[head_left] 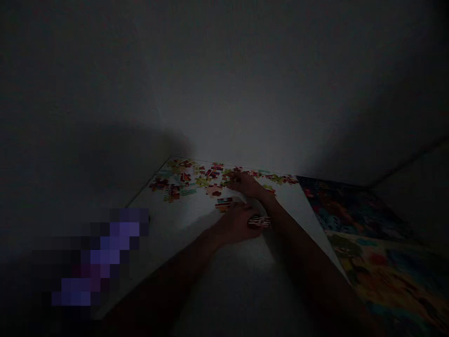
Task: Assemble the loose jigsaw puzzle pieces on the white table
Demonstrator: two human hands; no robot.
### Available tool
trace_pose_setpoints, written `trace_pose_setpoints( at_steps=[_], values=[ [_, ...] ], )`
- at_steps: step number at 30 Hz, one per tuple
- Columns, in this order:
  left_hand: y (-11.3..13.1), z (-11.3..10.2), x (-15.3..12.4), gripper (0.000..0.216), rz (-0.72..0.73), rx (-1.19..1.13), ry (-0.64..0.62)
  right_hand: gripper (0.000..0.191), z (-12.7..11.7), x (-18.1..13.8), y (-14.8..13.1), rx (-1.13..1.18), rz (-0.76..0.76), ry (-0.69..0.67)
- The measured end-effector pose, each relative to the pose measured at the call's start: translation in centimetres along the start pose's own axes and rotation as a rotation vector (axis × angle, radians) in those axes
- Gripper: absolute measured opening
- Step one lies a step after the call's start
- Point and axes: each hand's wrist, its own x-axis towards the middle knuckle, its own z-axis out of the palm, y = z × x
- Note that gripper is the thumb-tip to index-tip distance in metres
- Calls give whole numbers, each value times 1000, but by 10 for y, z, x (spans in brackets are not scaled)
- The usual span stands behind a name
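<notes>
Puzzle pieces [196, 180] lie scattered at the far end of the white surface [175, 220]. The right hand [245, 183] lies flat among them, fingers stretched. The left hand [238, 224], nearer, touches a joined cluster [259, 221], its grip too dark to tell; a colourful mat [368, 243] lies alongside.

I count two hands in view: one left hand [236, 227] and one right hand [247, 185]. There is one white bench [182, 220]. On it the loose puzzle pieces [185, 180] run to a few dozen, too many and too dim for me to give an exact number. Nearer to me I make out two small joined groups, one striped cluster [260, 221] and one red-and-yellow cluster [223, 203]. There is one colourful printed mat [372, 252]
</notes>
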Motion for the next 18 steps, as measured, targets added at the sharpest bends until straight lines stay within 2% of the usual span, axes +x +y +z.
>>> trace_pose_setpoints(
  at_steps=[5, 7, 11, 18],
  values=[
    [-9, -17, -6, 23, -106, 26, 54, 33, 2, -2, 4, -73, -84, 28],
    [-14, -23, -7, 21, -171, 53, 64, 29, 2, -2, 4, -77, -54, 35],
    [-28, -31, -9, 19, -181, 88, 85, 40, 3, -5, 3, -56, 9, 94],
    [-47, -29, -7, 24, -264, 55, 167, 38, 3, -5, 5, -46, 103, 82]
  ],
)
